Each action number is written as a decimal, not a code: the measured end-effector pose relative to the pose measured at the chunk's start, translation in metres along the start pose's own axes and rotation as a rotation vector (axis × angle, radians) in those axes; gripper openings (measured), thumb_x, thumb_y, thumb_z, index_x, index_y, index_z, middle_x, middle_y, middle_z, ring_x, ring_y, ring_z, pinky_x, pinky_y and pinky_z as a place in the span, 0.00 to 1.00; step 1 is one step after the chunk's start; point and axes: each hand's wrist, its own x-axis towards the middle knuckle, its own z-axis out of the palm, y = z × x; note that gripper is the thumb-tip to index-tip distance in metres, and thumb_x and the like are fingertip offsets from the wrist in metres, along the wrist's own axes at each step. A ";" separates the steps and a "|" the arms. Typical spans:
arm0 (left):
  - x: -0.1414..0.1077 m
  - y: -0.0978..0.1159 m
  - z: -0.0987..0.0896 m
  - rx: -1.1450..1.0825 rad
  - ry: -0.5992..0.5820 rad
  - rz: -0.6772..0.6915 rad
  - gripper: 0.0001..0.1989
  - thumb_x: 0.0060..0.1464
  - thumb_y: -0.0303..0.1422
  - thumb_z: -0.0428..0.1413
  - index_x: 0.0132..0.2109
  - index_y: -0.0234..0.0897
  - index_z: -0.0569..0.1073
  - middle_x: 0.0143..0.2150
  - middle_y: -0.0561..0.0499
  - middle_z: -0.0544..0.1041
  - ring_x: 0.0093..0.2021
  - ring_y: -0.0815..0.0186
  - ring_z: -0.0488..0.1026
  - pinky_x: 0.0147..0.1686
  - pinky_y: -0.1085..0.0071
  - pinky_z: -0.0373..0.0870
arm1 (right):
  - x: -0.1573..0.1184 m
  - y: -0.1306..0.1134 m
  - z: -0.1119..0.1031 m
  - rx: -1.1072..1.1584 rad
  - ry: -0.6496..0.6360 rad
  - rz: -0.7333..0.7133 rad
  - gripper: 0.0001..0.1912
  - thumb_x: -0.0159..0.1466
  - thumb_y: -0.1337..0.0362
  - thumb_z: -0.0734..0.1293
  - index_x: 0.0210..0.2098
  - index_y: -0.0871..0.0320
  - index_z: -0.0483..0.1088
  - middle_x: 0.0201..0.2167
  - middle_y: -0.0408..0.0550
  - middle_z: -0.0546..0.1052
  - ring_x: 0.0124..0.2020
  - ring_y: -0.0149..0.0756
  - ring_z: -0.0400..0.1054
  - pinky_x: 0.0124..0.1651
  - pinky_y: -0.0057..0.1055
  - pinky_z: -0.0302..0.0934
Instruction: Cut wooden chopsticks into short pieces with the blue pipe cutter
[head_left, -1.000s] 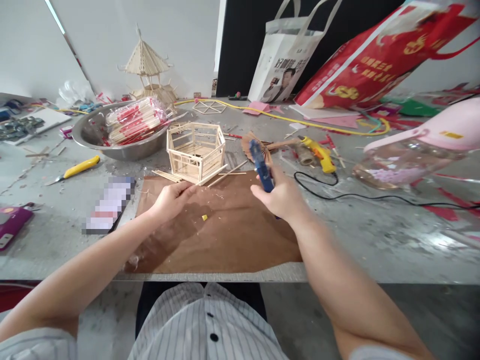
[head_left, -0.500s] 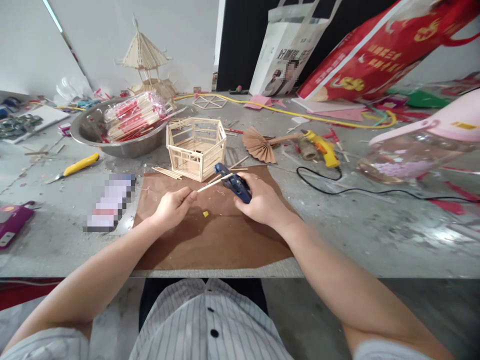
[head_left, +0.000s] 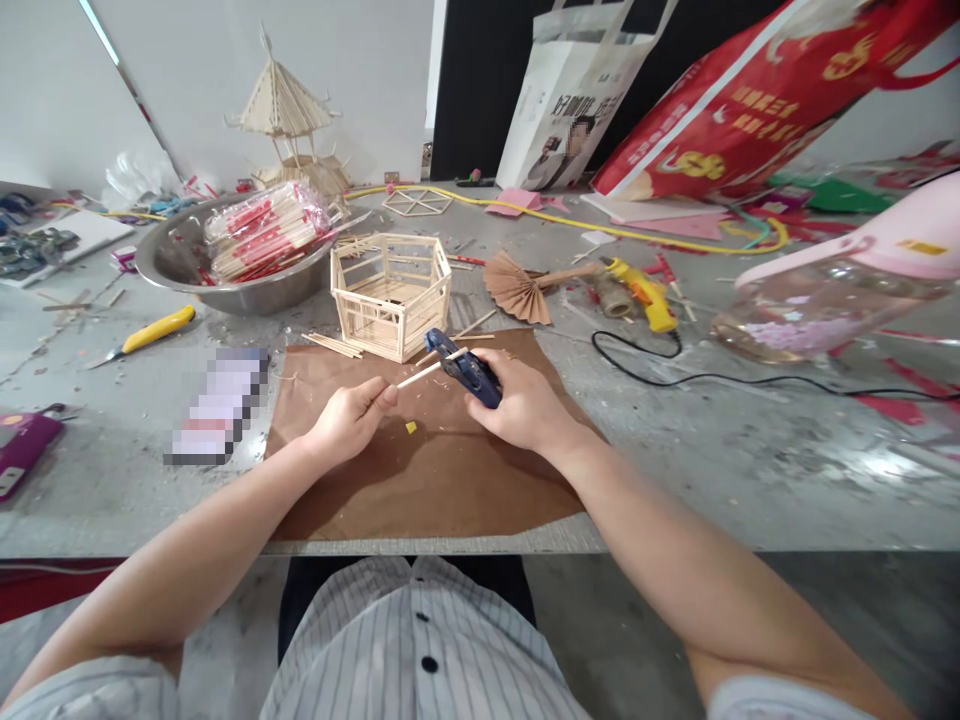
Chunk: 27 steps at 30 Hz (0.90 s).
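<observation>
My left hand [head_left: 352, 418] pinches one end of a thin wooden stick [head_left: 417, 377]. The stick slopes up to the right, and its far end meets the jaws of a dark blue hand cutter [head_left: 466, 371]. Wrapped around that cutter is my right hand [head_left: 517, 400]; I cannot tell whether the blades press on the stick. Just behind the tool stands a six-sided frame of wooden sticks [head_left: 391, 300]. Loose sticks [head_left: 335, 346] lie at its left foot. Under both hands spreads a brown sheet [head_left: 450, 490] with a small yellow scrap [head_left: 411, 427] on it.
Left are a steel bowl [head_left: 161, 270] of packaged sticks, a yellow utility knife [head_left: 159, 328] and a phone [head_left: 221, 405]. Right are a folded paper fan [head_left: 517, 285], a yellow glue gun [head_left: 645, 295] with black cord, and a pink-lidded bottle [head_left: 810, 310]. A stick pagoda [head_left: 285, 110] stands behind.
The cutter has shifted slightly left along the stick, so more of the stick's far end lies within or past the jaws. My left hand keeps its pinch.
</observation>
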 end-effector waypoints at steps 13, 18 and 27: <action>0.000 0.002 -0.001 -0.109 -0.055 -0.022 0.18 0.54 0.42 0.39 0.30 0.34 0.65 0.20 0.57 0.59 0.23 0.75 0.56 0.26 0.78 0.55 | 0.000 0.002 -0.001 0.013 0.014 -0.015 0.22 0.49 0.64 0.62 0.44 0.58 0.58 0.38 0.49 0.70 0.39 0.41 0.65 0.41 0.35 0.58; 0.000 0.004 -0.002 -0.108 -0.061 -0.032 0.18 0.54 0.42 0.39 0.30 0.34 0.65 0.19 0.58 0.57 0.22 0.76 0.55 0.25 0.78 0.54 | -0.001 0.000 -0.002 0.000 0.005 -0.010 0.23 0.49 0.64 0.62 0.45 0.58 0.58 0.38 0.50 0.70 0.39 0.41 0.65 0.41 0.35 0.58; 0.000 0.002 -0.001 -0.105 -0.060 -0.014 0.17 0.54 0.41 0.39 0.30 0.34 0.65 0.20 0.57 0.58 0.22 0.75 0.56 0.25 0.78 0.54 | -0.001 0.001 -0.002 0.005 0.013 -0.014 0.23 0.49 0.64 0.62 0.45 0.58 0.58 0.40 0.49 0.70 0.39 0.41 0.65 0.42 0.35 0.58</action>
